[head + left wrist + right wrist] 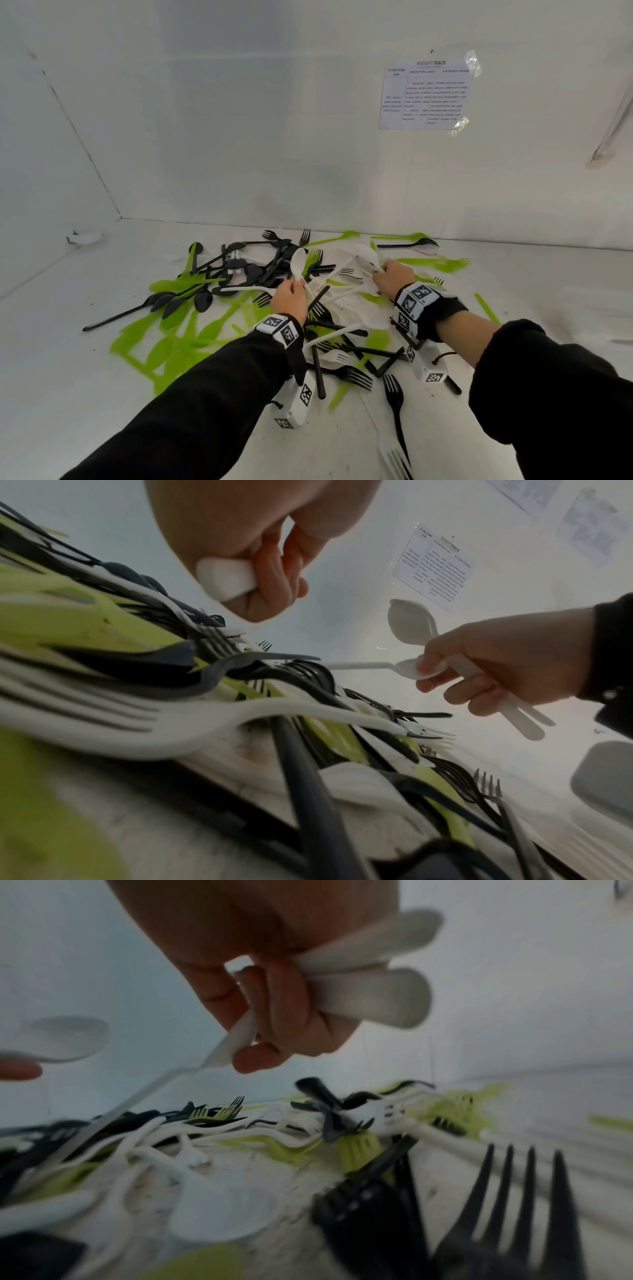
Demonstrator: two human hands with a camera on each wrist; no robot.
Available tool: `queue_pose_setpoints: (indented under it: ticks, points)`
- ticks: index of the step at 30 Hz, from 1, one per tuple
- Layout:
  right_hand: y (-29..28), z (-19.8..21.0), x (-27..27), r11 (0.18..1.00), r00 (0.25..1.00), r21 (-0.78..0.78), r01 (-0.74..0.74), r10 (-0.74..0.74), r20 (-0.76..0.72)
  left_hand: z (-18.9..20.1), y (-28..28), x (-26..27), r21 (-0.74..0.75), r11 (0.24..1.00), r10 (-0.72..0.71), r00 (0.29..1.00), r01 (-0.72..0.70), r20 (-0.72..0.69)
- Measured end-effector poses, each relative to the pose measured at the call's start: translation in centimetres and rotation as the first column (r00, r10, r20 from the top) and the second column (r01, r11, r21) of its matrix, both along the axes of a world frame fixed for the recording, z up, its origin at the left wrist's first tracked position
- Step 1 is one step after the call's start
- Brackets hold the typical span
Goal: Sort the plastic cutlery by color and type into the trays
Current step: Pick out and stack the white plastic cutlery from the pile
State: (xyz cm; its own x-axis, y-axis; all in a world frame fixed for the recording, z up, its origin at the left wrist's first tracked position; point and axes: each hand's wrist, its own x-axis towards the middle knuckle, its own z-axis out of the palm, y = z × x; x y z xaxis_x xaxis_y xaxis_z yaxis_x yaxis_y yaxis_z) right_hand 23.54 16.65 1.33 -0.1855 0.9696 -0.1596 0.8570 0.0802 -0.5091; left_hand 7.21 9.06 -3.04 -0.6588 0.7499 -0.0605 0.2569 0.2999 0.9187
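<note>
- Fingers of the left hand (288,298) curl round the handle of one white spoon (297,262); its long axis runs away from the person and upward, bowl at the top, above the heap.
- Fingers of the right hand (393,277) are closed on a bundle of white spoons (368,257). The left wrist view shows two handles (520,715) sticking out below the fist and one bowl (409,622) rising above it; the thumb and forefinger pinch the bowl of a third spoon (411,668), whose handle lies level and points toward the left hand.
- In the right wrist view two broad handle ends (394,999) jut from the fist toward the right.
- Both hands hover over the middle of the cutlery heap (274,301) on the white table (102,394): black, white and green forks and spoons crossed in every direction, too tangled to count.
- One black spoon (120,313) lies apart at the heap's left edge, handle pointing toward the near left.
- One black fork (395,404) lies near the right forearm, tines pointing away from the person.
- One printed sheet (426,96) is taped to the back wall.
</note>
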Motion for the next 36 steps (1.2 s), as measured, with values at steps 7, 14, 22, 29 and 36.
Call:
queue_pose_setpoints:
  ticks: [7, 14, 22, 29, 36]
  points:
    - [-0.1, -0.2, 0.9, 1.000, 0.991, 0.003, 0.004, -0.005, 0.135, 0.0, 0.1, 0.2, -0.005, 1.000, -0.021, 1.000, 0.021, 0.014]
    - [-1.6, -1.5, -0.1, 0.972, 0.865, -0.141, -0.188, 0.232, 0.445, 0.1, 0.1, -0.2, -0.020, 0.999, -0.042, 0.999, 0.042, -0.005]
    - [-1.1, -3.0, -0.8, 0.962, 0.831, -0.166, -0.215, 0.269, 0.486, -0.5, 0.2, -1.7, -0.006, 0.998, -0.069, 0.998, 0.069, 0.004]
    - [0.9, 2.7, -0.4, 0.976, 0.995, 0.199, -0.091, 0.096, -0.013, -0.2, 0.1, -4.2, 0.022, 0.998, -0.053, 0.998, 0.052, 0.018]
    - [0.1, 7.1, -3.7, 0.888, 0.891, 0.086, -0.452, 0.445, 0.089, 1.2, -1.1, -5.0, 0.036, 0.948, -0.308, 0.877, 0.317, 0.368]
